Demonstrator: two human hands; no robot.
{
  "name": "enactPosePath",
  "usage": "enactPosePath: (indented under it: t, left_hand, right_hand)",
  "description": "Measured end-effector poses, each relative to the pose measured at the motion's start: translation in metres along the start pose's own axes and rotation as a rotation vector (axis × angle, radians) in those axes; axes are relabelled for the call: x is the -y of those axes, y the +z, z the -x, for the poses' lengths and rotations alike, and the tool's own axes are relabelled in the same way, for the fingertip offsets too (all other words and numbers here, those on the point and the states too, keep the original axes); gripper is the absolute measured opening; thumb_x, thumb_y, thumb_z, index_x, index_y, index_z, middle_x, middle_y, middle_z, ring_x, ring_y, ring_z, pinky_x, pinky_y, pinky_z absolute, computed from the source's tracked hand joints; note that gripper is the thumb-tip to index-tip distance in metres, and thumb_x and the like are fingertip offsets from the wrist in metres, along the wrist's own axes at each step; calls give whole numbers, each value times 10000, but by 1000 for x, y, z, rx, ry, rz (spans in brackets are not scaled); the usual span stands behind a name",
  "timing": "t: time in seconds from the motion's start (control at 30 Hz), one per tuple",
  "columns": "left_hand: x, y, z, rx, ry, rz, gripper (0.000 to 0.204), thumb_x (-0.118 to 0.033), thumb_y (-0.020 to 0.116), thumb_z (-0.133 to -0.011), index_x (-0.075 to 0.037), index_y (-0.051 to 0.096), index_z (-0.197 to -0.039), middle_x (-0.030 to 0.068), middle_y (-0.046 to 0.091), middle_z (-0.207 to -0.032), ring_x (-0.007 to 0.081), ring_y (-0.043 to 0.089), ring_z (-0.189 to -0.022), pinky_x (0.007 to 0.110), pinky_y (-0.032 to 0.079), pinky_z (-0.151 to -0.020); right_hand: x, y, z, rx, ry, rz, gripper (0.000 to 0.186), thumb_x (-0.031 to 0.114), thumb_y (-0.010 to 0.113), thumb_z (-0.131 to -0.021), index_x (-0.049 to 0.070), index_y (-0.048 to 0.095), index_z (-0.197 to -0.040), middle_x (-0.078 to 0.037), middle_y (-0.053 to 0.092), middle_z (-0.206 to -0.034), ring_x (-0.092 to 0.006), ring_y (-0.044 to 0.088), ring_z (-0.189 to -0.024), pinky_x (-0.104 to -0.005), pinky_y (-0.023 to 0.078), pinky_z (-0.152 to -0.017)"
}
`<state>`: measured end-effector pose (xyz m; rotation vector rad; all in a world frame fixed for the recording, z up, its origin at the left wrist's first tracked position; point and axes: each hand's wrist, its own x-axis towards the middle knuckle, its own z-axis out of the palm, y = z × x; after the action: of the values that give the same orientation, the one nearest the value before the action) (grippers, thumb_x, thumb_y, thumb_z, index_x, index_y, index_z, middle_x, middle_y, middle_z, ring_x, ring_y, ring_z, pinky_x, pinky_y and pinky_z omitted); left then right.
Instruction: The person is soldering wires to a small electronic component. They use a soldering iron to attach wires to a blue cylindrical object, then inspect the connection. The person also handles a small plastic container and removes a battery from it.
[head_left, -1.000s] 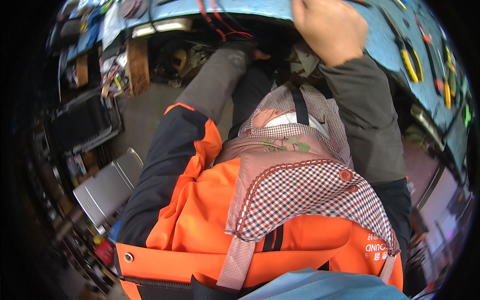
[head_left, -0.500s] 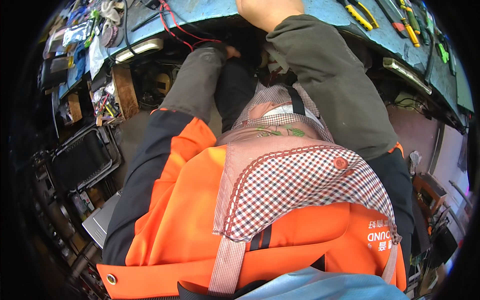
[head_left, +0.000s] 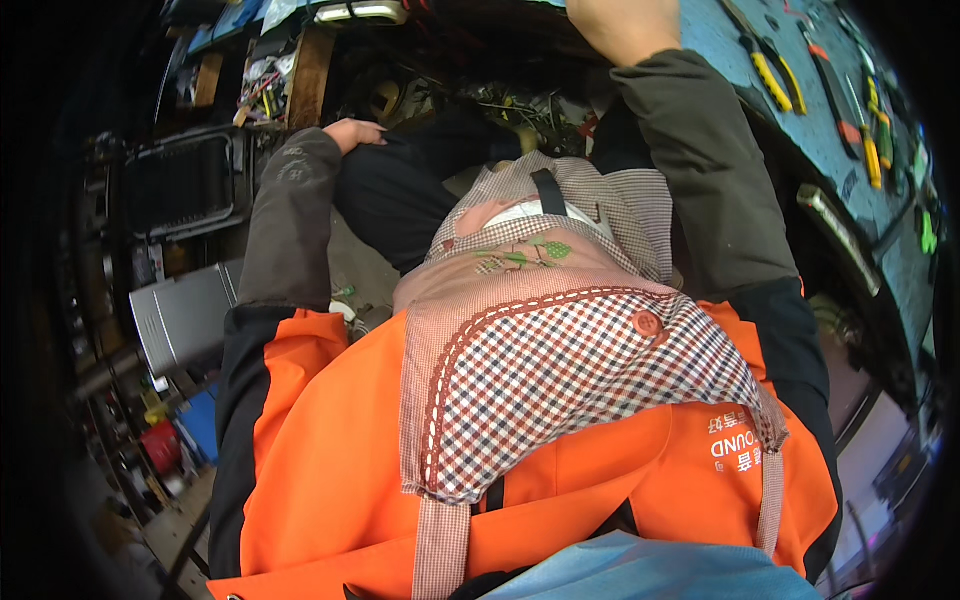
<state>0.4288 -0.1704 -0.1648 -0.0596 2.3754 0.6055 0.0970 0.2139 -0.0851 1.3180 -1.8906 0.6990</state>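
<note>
Left fingers: close together, slightly bent, laid on the trousers [head_left: 378, 205] at the knee; couldn't tell if they pinched any cloth. Right fingers: cut off at the top of the view, so couldn't tell whether apart, together or clamped on something.

Left hand [head_left: 353, 134] was beyond the apron [head_left: 575, 365] and off to its left. Right hand [head_left: 630, 28] was beyond the apron too, over to its right, nearest the bench [head_left: 707, 32]. Contact there not visible.

Trousers showed beyond the apron, mainly its left side, dark and creased. My read: soft, limp, light cloth, not fragile, not very slippery. Best hold would be a loose fold near the knee, thumb against fingers; flat fingers would only press it against the leg. Bench looked stiff and heavy, so the edge would suit a steadying hand.

Further out: bench ran beyond the apron and down its right. On it, right of the apron, yellow-handled pliers [head_left: 772, 88] and a red-black tool [head_left: 835, 95]. Wooden post [head_left: 309, 78] was beyond the apron, to its left. Silver case [head_left: 188, 315] sat well left of the apron, with a black frame [head_left: 180, 185] just past it.
</note>
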Motion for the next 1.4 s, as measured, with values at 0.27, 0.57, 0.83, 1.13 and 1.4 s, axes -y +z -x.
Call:
enactPosePath:
  t: [0.27, 0.57, 0.83, 1.13, 1.4]
  left_hand:
    - [5, 94, 110, 10, -192, -32, 353, -232, 705, -996, -149, 777, -1332, 150, 692, -1458, 362, 682, -1298, 410, 530, -1119]
    - [-178, 90, 257, -134, -1007, 688, 672, -418, 784, -960, -67, 612, -1506, 126, 749, -1105, 194, 715, -931, 343, 576, -650]
    - [-299, 251, 447, -447, -1049, 1360, 867, -410, 888, -917, -62, 497, -1608, 151, 666, -1402, 289, 634, -1313, 461, 515, -1061]
    - [-335, 292, 382, -1193, -894, 1527, 216, 72, 727, -838, 20, 774, -1043, 149, 798, -1151, 210, 748, -1029, 348, 583, -935]
    - [-346, 290, 378, -1213, -974, 1508, 193, 117, 672, -819, 35, 747, -977, 146, 794, -1133, 191, 734, -986, 315, 573, -890]
  right_hand:
    - [3, -1, -3, 231, 120, -51, 362, 438, 682, -1031, 134, 668, -835, -119, 709, -760, -401, 703, -722, -534, 539, -605]
    - [0, -21, 62, 257, -307, -488, 187, 134, 824, -918, 54, 671, -847, -143, 653, -856, -339, 661, -781, -424, 520, -698]
    - [-100, 134, 238, 792, 1862, -906, 535, 389, 604, -1089, -60, 681, -1369, -196, 707, -1370, -321, 644, -1311, -382, 480, -1134]
    - [-70, 199, 204, 871, 1711, -1066, 524, 401, 632, -1061, -32, 703, -1347, -175, 725, -1316, -296, 657, -1265, -376, 496, -1103]
    - [-30, 241, 162, 936, 1484, -1156, 515, 411, 658, -1036, -8, 722, -1328, -156, 740, -1268, -274, 668, -1224, -372, 510, -1075]
